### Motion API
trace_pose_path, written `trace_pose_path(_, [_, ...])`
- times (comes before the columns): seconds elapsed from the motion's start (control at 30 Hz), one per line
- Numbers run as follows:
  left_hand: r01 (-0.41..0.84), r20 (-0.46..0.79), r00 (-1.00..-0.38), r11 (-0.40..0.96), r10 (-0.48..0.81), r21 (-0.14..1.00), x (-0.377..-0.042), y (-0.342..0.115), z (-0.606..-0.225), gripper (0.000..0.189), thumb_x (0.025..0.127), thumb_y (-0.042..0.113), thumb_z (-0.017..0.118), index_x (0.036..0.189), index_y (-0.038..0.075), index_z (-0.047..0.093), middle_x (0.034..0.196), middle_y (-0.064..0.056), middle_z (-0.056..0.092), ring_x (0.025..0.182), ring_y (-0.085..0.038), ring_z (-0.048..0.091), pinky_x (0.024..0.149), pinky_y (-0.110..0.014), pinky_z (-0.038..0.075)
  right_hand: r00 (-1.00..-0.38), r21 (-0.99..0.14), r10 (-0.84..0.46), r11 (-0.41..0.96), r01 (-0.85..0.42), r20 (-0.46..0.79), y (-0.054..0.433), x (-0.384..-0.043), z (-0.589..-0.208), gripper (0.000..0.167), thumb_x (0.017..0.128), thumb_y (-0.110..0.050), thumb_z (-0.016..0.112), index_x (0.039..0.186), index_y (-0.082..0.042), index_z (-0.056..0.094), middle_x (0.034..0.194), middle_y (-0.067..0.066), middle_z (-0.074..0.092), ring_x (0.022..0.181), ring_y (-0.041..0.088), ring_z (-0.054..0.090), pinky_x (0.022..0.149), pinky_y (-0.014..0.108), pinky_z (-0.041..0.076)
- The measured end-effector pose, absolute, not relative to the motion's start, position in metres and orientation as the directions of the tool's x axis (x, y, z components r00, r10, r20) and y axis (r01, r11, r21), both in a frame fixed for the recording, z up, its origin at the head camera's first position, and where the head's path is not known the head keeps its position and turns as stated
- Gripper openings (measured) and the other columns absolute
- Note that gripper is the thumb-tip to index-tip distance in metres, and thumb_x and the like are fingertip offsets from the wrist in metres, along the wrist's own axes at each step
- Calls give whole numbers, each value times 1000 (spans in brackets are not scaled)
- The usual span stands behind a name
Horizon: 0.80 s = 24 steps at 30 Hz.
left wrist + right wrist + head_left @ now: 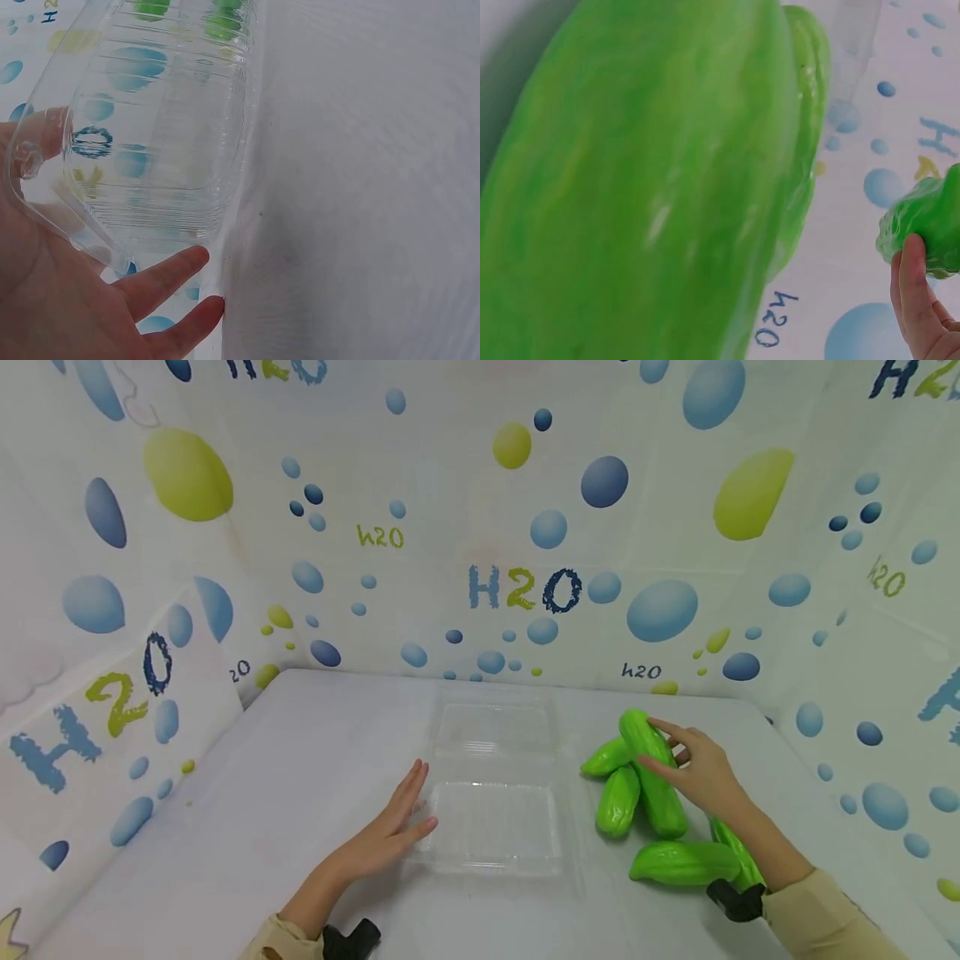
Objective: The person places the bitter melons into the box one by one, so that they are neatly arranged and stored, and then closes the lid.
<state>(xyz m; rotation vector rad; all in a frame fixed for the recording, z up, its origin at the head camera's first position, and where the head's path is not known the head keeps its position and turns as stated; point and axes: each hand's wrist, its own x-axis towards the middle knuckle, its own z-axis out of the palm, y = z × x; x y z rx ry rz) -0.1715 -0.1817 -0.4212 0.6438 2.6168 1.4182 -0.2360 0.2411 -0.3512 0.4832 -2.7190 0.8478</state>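
My left hand (386,839) is at the left side of a clear plastic clamshell box (495,872), fingers straight and spread; two fingertips (196,255) show by its corner in the left wrist view. The box's hinged lid (491,756) lies folded back behind its base. Over on the right, my right hand (701,768) reaches over a long, glossy green bitter melon (654,781) that leans on others. Its thumb overlaps the melon's middle, and the forefinger lies at the melon's far end. In the right wrist view, extended fingers (913,274) touch a melon's surface (907,225).
Two shorter melons (618,802) lie under and left of the long one. Nearer the front, another melon (686,862) lies crosswise beside one partly hidden by my right forearm (772,843). A white cloth (315,760) covers the table, with a printed curtain (420,468) behind.
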Motion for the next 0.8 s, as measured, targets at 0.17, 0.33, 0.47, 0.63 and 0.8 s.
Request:
trace_pose_path(0.17, [329, 127, -907, 485, 401, 810, -174, -182, -422, 76, 95, 25, 49, 148, 17, -5, 152, -8, -12, 137, -29, -9, 104, -60, 6, -905, -519, -236, 756, -399, 353, 235, -236, -351, 58, 85, -33, 66, 134, -10, 47, 96, 13, 51, 73, 20, 52, 57, 28, 45])
trace_pose_path(0.33, [341, 141, -906, 491, 399, 802, -174, -181, -422, 76, 95, 25, 49, 147, 14, -6, 152, -8, -12, 137, -32, -9, 104, -60, 5, -903, -537, -238, 739, -407, 357, 225, -235, -351, 57, 84, -32, 66, 134, -10, 48, 96, 13, 50, 73, 21, 53, 57, 28, 45])
trace_pose_path(0.47, [337, 138, -907, 488, 398, 805, -174, -180, -422, 75, 96, 24, 48, 147, 15, -6, 152, -8, -12, 137, -31, -9, 104, -60, 6, -897, -535, -239, 735, -418, 372, 217, -235, -352, 57, 83, -31, 67, 132, -9, 49, 94, 13, 51, 71, 20, 53, 57, 27, 46])
trace_pose_path(0.63, [323, 121, -907, 480, 403, 816, -173, -179, -421, 75, 96, 25, 47, 147, 16, -8, 152, -7, -14, 137, -29, -9, 104, -59, 7, -891, -538, -240, 725, -429, 386, 207, -235, -352, 56, 83, -31, 68, 131, -9, 50, 94, 12, 51, 71, 20, 52, 59, 30, 45])
trace_pose_path(0.8, [318, 122, -909, 477, 398, 819, -174, -180, -422, 75, 96, 23, 47, 147, 16, -7, 152, -6, -13, 138, -27, -8, 105, -56, 11, -893, -555, -233, 715, -425, 385, 200, -235, -352, 56, 83, -33, 68, 132, -11, 50, 95, 12, 51, 72, 21, 51, 59, 31, 43])
